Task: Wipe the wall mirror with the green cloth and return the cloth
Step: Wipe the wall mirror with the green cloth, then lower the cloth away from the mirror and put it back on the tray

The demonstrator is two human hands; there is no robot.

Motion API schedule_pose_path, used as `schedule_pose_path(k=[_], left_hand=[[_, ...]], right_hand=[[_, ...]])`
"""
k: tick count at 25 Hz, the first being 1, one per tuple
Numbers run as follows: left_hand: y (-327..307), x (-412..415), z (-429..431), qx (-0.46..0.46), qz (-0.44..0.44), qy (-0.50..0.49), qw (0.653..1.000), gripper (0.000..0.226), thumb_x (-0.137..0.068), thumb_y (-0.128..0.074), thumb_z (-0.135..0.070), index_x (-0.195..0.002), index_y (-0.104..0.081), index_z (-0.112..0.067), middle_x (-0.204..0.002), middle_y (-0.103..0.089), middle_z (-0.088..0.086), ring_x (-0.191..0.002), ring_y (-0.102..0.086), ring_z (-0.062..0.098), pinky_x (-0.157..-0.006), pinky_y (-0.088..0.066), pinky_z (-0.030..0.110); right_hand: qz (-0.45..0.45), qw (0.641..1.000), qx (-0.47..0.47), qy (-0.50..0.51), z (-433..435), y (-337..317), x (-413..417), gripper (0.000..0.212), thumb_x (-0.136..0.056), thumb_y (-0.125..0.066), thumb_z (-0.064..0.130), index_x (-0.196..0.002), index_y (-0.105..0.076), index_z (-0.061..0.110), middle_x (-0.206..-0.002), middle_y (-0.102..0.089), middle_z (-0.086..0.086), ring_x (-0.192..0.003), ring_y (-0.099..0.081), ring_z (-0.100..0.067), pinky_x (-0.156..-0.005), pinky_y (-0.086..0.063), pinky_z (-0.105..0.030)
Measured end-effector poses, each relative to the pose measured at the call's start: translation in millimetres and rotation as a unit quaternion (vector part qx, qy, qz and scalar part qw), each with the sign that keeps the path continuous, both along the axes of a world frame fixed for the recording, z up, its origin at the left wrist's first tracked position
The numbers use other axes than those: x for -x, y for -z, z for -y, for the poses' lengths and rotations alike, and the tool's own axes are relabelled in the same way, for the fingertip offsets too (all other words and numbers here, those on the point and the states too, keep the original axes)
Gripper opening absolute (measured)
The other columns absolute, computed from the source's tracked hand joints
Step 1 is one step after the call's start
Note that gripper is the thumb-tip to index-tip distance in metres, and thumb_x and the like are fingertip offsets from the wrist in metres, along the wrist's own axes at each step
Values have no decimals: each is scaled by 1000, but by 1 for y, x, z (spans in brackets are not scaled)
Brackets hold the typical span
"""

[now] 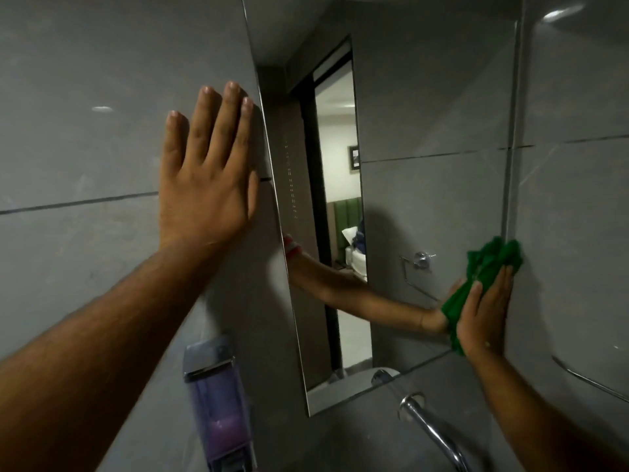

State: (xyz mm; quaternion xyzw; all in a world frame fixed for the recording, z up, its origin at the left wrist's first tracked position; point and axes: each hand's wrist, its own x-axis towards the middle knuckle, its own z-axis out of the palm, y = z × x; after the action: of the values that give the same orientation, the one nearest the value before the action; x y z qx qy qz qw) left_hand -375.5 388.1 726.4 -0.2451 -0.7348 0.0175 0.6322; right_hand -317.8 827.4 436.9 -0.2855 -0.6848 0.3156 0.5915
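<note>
The wall mirror hangs on grey tiles and fills the middle of the view. My right hand presses the bunched green cloth flat against the mirror's lower right edge. The glass reflects that arm and the cloth. My left hand lies flat on the tiled wall just left of the mirror's left edge, fingers spread, holding nothing.
A soap dispenser with purple liquid is fixed to the wall below my left arm. A chrome tap juts out under the mirror. A chrome rail sits low on the right wall. The mirror shows a doorway and a lit room.
</note>
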Motion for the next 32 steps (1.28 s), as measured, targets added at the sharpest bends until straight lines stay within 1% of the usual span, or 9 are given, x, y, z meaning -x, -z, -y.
schedule_pose_path(k=[6, 9, 12, 17, 21, 23, 26, 29, 32], left_hand=[[1, 4, -1, -8, -7, -5, 1000, 78, -113, -28, -49, -178, -3, -16, -187, -4, 12, -173, -6, 34, -138, -11, 62], [1, 3, -3, -11, -10, -16, 1000, 78, -112, -30, -49, -178, -6, -16, -187, -7, 12, -172, -8, 36, -137, -13, 64], [-1, -1, -5, -48, 15, -22, 999, 82, -110, -35, -55, -179, -8, -20, -187, -7, 14, -171, -9, 44, -134, -7, 69], [4, -33, 12, -85, 139, 72, 984, 78, -111, -33, -47, -179, -5, -22, -188, 0, 4, -173, 4, 24, -138, -4, 60], [22, -69, 82, -86, 178, 47, 979, 73, -111, -26, -45, -179, -9, -27, -187, -4, 0, -173, -5, 22, -139, -10, 56], [22, -84, 129, -143, 193, 15, 971, 74, -108, -23, -45, -179, -14, -25, -187, -8, 2, -173, -9, 23, -139, -10, 54], [26, -109, 182, -199, 207, 12, 958, 72, -109, -25, -42, -179, -14, -25, -188, -9, 3, -173, -8, 22, -140, -7, 51], [92, -129, 221, -146, 221, 12, 964, 69, -111, -32, -38, -178, -22, -23, -187, -16, 3, -173, -13, 23, -140, -11, 51], [238, -154, 258, -111, 309, -5, 945, 69, -111, -39, -32, -177, -25, -21, -186, -19, 3, -172, -16, 23, -138, -16, 51]], right_hand=[[-73, 984, 162, 30, 23, 91, 7, 61, -111, -36, 23, -161, -31, -11, -165, -35, -37, -150, -41, -54, -126, -34, -56], [-46, 979, 192, 54, 28, 84, -6, 53, -110, -38, 35, -152, -45, 3, -151, -51, -33, -125, -60, -57, -102, -52, -56], [-26, 978, 196, 66, 42, 59, -21, 45, -109, -40, 35, -144, -50, 9, -140, -56, -36, -117, -62, -58, -96, -52, -56], [-151, 986, 41, -50, 124, -72, -46, 43, -110, -44, 20, -150, -50, 5, -141, -60, -36, -122, -61, -39, -99, -44, -37], [-192, 957, -150, -160, 232, -197, -68, 52, -111, -46, 15, -162, -40, 8, -161, -51, -19, -140, -46, -7, -110, -31, 6], [-190, 940, -213, -185, 289, -245, -72, 53, -111, -50, 14, -163, -40, 6, -163, -49, -19, -143, -48, -13, -114, -39, -3], [-172, 929, -250, -210, 368, -277, -76, 53, -111, -56, 12, -161, -44, 0, -163, -51, -21, -145, -57, -37, -115, -55, -46], [-138, 922, -265, -247, 430, -240, -90, 53, -110, -56, 9, -160, -42, -4, -164, -49, -22, -148, -55, -37, -117, -52, -50], [-90, 922, -259, -275, 479, -141, -111, 52, -110, -55, 11, -158, -46, -3, -161, -53, -20, -144, -59, -34, -117, -52, -41]])
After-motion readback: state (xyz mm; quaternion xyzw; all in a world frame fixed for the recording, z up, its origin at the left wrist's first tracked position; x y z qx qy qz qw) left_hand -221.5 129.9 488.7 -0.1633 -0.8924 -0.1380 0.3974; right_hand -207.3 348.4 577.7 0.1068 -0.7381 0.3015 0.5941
